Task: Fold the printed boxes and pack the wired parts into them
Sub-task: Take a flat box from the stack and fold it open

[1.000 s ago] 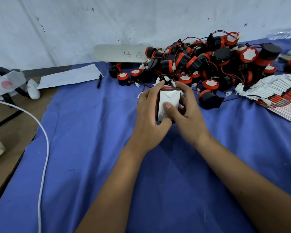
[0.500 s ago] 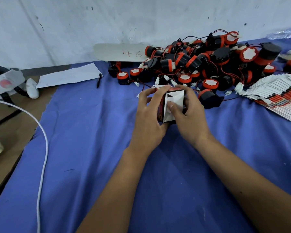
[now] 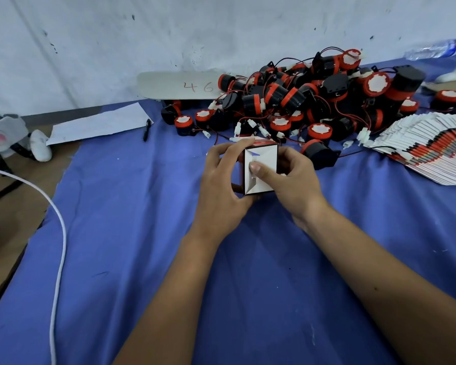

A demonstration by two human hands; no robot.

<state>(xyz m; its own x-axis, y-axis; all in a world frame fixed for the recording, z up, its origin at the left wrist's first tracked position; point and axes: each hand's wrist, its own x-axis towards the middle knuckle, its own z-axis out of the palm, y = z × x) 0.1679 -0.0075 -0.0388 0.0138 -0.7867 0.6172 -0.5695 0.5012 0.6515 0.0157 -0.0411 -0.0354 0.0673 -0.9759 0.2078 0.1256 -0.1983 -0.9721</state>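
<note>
Pressing the last bottom flaps in now. Compared with a moment back, the printed box (image 3: 260,171) has been tipped so its white folded end faces the camera, and the right thumb has slid onto the middle of that end. The left hand (image 3: 223,185) is curled round the box's left side, gripping it, and the right hand (image 3: 291,184) holds the other side, at centre frame just above the blue cloth (image 3: 148,233). Looks to me like the base is nearly locked, so a part goes in next. The wired parts (image 3: 300,101) sit piled at upper right, with flat boxes (image 3: 429,148) fanned at the right edge.
</note>
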